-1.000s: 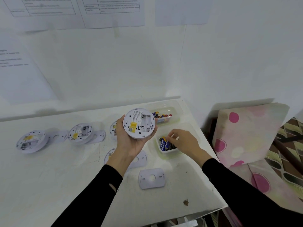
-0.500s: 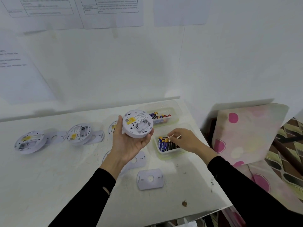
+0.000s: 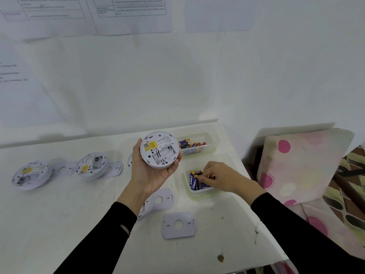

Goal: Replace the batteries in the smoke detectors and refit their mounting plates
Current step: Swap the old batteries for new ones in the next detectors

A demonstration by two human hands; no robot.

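My left hand [image 3: 152, 175] holds a round white smoke detector [image 3: 159, 149] back side up, its battery bay showing empty. My right hand [image 3: 223, 177] reaches into the near clear tub [image 3: 203, 195] of blue batteries [image 3: 194, 179], fingers pinched on a battery among them. Two more opened detectors [image 3: 29, 175] [image 3: 91, 166] lie at the left of the white table [image 3: 59, 224], each beside a mounting plate. Two loose mounting plates [image 3: 178, 225] [image 3: 160, 200] lie near my left wrist.
A second clear tub [image 3: 197, 133] with mixed batteries stands at the table's back right corner. Walls with taped papers close the back and right. The table's right edge drops to a pink-spotted cushion [image 3: 300, 165]. Another detector is partly hidden behind my left hand.
My left hand has turned the detector so the battery bay faces me more squarely. My right hand has stayed in the near tub, fingers closing on a battery.
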